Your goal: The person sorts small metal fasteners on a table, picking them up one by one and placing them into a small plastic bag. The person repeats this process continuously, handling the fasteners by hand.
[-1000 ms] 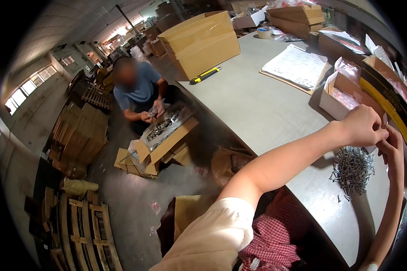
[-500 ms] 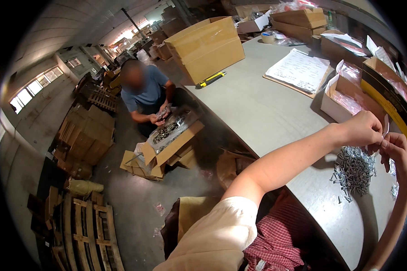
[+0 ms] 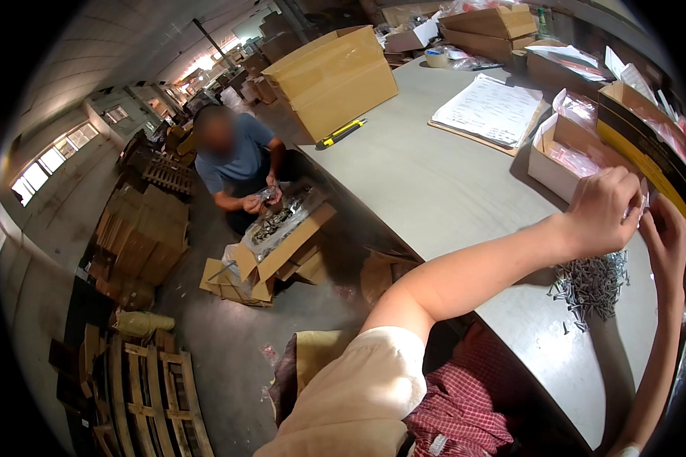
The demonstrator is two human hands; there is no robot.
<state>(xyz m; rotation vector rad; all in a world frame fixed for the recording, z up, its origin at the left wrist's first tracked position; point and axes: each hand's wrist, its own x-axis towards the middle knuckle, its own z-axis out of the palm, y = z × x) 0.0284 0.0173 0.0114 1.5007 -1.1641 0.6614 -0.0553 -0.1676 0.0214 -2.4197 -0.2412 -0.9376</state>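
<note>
My left hand (image 3: 607, 212) is curled closed above the table (image 3: 404, 164), in front of a small white box (image 3: 550, 164) of clear plastic bags. Close beside it on the right, my right hand (image 3: 668, 228) has its fingers bent and pinched together. Between the two sets of fingertips shows a sliver of a thin whitish piece (image 3: 645, 194); its kind cannot be made out. A pile of silver screws (image 3: 593, 288) lies on the tabletop just below my hands.
A black-and-yellow box (image 3: 639, 145) of packets stands behind my hands. Farther back are a clipboard with a written sheet (image 3: 489, 110), a yellow-black cutter knife (image 3: 341, 133) and a large carton (image 3: 331, 84). Left of the table, a co-worker (image 3: 240, 164) crouches by an open carton (image 3: 293, 240).
Both hands have risen slightly, and my left hand has turned with its knuckles higher. Clear plastic that showed beside my right hand is out of sight. The whole view has shifted a little.
</note>
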